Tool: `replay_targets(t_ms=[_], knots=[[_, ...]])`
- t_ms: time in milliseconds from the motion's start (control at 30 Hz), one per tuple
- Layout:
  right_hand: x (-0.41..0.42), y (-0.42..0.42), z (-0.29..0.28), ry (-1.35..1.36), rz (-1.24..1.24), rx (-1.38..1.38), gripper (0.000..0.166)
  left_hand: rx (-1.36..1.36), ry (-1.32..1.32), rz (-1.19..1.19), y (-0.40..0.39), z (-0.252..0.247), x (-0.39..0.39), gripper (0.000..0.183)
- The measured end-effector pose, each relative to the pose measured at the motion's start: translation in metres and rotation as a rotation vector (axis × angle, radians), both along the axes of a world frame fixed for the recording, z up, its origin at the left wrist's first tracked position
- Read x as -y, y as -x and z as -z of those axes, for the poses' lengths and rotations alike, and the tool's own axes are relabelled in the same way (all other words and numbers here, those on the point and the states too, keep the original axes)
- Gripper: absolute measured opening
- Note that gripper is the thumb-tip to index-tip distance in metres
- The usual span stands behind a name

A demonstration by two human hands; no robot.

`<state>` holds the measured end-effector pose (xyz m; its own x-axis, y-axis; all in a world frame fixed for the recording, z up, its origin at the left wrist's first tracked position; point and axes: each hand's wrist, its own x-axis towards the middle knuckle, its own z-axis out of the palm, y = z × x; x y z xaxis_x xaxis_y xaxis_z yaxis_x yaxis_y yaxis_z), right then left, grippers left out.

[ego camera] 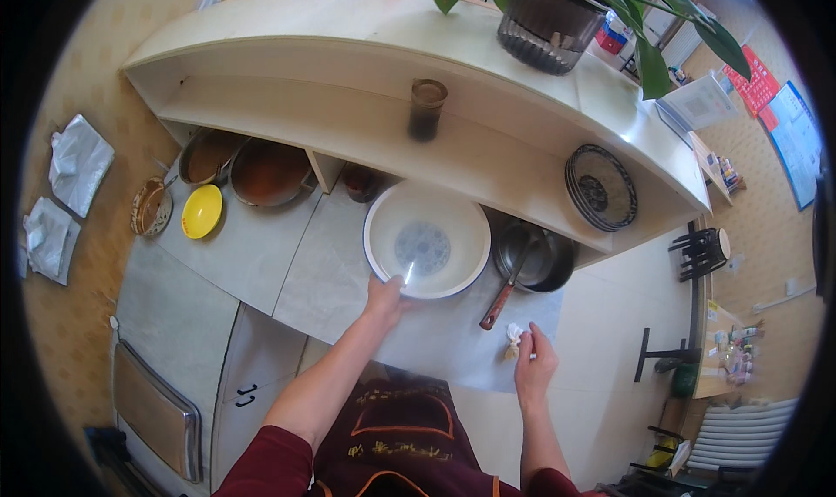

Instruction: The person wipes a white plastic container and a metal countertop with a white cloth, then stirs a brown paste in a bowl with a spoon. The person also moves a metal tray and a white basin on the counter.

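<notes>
My left hand point(385, 299) grips the near rim of a large white enamel basin point(428, 236) with a blue edge, which stands on the grey counter below the shelf. At the counter's right, my right hand point(537, 363) is raised with its fingers curled near a small crumpled white and tan item point(514, 341); whether it touches or holds anything is not clear. Between the basin and that hand, a ladle with a brown handle point(498, 306) leans out of a dark metal pot point(555, 262).
Two metal pots point(269, 174), a yellow bowl point(202, 212) and a patterned bowl point(151, 206) stand at left. The white shelf point(313, 95) overhangs the counter, bearing a jar point(427, 108) and stacked patterned bowls point(601, 188). A potted plant point(552, 27) stands on top.
</notes>
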<state>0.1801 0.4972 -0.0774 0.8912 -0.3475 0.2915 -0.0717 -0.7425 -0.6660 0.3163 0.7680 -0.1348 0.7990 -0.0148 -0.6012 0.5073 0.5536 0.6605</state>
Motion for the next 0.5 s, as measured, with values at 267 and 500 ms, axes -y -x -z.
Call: replay_targets(t_ms=[267, 500], knots=[[-0.036, -0.056, -0.010, -0.066, -0.038, -0.007, 0.024, -0.010, -0.036, 0.005, 0.042, 0.008, -0.028, 0.069], [-0.067, -0.114, 0.006, 0.008, -0.049, -0.113, 0.035, 0.016, -0.062, -0.009, 0.061, 0.024, -0.038, 0.070]])
